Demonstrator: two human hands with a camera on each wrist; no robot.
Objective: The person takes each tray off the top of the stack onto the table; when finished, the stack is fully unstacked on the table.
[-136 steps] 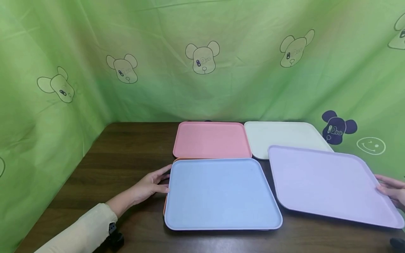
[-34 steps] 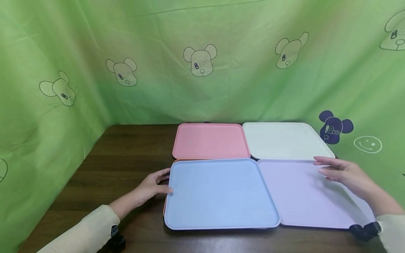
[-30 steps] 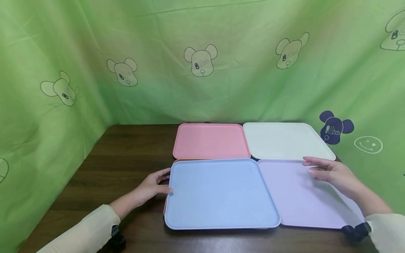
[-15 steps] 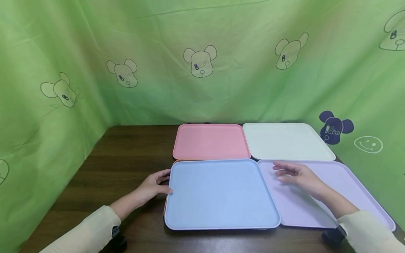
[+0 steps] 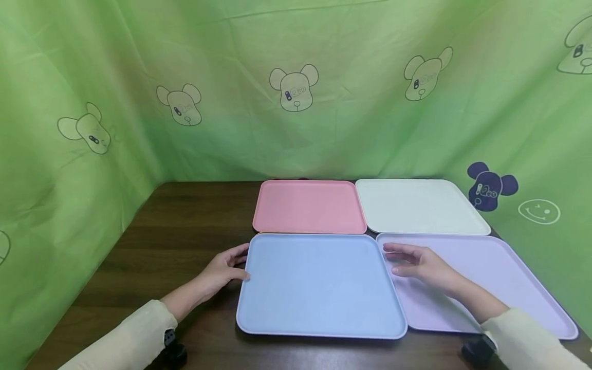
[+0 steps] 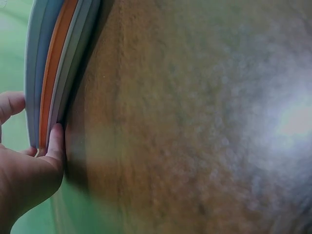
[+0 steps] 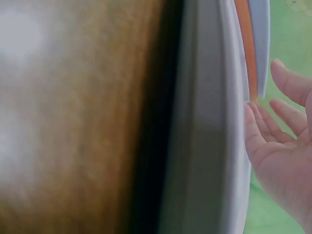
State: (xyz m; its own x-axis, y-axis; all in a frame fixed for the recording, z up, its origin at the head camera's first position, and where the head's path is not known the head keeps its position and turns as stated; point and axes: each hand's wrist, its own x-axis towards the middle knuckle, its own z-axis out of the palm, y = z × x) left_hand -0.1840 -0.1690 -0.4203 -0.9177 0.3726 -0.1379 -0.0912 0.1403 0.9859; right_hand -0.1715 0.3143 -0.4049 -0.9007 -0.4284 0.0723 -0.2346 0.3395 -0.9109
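A light blue tray [image 5: 319,288] tops a stack at the front middle of the table. Below it, the left wrist view shows an orange tray [image 6: 56,58] and paler edges. My left hand [image 5: 215,275] rests against the stack's left side, thumb at the blue rim and the other fingers lower down the edges. Over the lavender tray [image 5: 504,288], my right hand [image 5: 427,267] reaches toward the blue tray's right rim with fingers loosely extended. In the right wrist view its fingertips [image 7: 249,114] are right at the stack's edges, thumb standing apart.
Behind the stack lies a pink tray [image 5: 310,205], with a white tray [image 5: 418,205] beside it on the right. A green patterned curtain [image 5: 222,133] hangs behind the dark wooden table [image 5: 152,257].
My right hand gripped the lavender tray, then let go with it lying right of the stack, and moved left to the blue tray. The blue tray shifted slightly left, covering the orange edge.
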